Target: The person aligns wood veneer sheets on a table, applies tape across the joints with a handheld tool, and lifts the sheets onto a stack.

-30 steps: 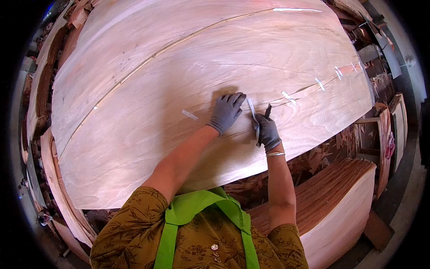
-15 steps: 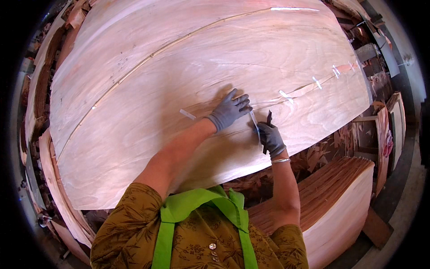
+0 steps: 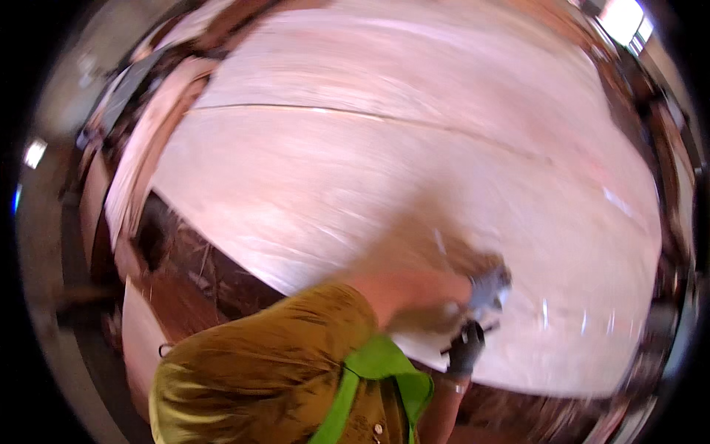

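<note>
We see the broad wood sheet beneath the hands, most of it spreading from about 9 o'clock round to 4, its near edge slanting from 10 toward 4. The left hand, gloved, lies over the sheet with its arm coming from 9 o'clock; blur means we cannot tell whether its fingers are spread or pinching. The right hand, just beside it at 7 o'clock, is curled around a dark tool whose tip points to 2.

From the left hand, the nearest white strip lies near, at 4 o'clock, its long axis running 12 to 6; the left hand is nearer to it than the right. We find a lone pale strip at 10 to 11, and a thin stick well apart at 11.
</note>
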The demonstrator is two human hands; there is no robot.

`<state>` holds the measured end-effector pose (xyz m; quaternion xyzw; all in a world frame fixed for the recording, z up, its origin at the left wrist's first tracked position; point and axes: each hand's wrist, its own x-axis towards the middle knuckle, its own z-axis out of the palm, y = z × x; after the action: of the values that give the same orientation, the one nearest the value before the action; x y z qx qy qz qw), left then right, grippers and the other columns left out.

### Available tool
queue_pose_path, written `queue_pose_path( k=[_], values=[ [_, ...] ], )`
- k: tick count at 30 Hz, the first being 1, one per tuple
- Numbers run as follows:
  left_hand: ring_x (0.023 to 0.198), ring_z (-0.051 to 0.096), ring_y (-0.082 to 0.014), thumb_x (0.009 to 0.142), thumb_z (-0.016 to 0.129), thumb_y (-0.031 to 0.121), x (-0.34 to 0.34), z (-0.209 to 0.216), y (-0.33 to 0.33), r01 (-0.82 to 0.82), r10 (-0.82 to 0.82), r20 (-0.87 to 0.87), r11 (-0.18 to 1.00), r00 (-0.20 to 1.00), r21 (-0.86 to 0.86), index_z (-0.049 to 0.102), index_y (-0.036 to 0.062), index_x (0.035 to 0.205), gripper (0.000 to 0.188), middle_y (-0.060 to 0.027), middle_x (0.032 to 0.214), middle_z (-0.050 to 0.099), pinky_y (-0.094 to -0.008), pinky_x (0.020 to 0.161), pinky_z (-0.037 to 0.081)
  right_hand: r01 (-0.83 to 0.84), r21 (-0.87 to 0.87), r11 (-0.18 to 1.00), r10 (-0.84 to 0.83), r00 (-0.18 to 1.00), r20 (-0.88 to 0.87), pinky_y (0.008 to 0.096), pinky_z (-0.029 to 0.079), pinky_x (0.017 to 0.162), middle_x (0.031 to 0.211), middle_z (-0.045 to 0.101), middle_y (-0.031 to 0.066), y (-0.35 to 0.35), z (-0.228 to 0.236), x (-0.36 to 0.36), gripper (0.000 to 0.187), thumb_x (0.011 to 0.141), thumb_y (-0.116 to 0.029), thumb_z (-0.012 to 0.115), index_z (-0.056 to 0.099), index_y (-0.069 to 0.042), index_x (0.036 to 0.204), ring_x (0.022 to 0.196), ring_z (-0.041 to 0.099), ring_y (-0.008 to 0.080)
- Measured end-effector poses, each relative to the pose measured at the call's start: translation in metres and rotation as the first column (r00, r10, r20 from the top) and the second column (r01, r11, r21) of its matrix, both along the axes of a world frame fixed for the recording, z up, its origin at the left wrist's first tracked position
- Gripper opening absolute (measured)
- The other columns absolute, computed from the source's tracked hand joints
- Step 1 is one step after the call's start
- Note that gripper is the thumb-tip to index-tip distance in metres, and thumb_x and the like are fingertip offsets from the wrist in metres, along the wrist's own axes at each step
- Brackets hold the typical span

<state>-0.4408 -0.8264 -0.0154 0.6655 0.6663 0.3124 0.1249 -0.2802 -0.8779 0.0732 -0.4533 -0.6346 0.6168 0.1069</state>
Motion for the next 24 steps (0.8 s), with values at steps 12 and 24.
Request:
queue_pose_path(
  k=[12, 24],
  values=[
    [0.110, 0.050, -0.0310, 0.077, 0.054, 0.028, -0.062, 0.070, -0.167, 0.002, -0.033, -0.279, 0.994, 0.960, -0.109, 0.059, 0.0080, 0.104, 0.034, -0.0114, 0.111, 0.058, -0.0452, 0.092, 0.039, -0.431, 0.491, 0.757, 0.349, 0.902, 0.254, 0.0294, 0.044, 0.060, 0.071, 0.055, 0.0051, -0.043, 0.037, -0.067, 0.022, 0.078, -0.014, 0.067, 0.052, 0.000, 0.084, 0.066, 0.052, 0.0176],
    [0.119, 0.045, -0.0282, 0.086, 0.043, 0.023, -0.519, 0.045, -0.513, -0.931, 0.700, -0.684, 0.355, 0.207, 0.082, 0.045, 0.0092, 0.128, 0.044, -0.0122, 0.133, 0.044, -0.0449, 0.098, 0.034, 0.166, 0.292, 0.942, -0.232, 0.950, 0.209, 0.0382, 0.042, 0.080, 0.093, 0.056, 0.0151, -0.223, -0.021, -0.104, 0.020, 0.081, -0.013, 0.058, 0.060, 0.005, 0.090, 0.088, 0.049, 0.0258]
  ],
)
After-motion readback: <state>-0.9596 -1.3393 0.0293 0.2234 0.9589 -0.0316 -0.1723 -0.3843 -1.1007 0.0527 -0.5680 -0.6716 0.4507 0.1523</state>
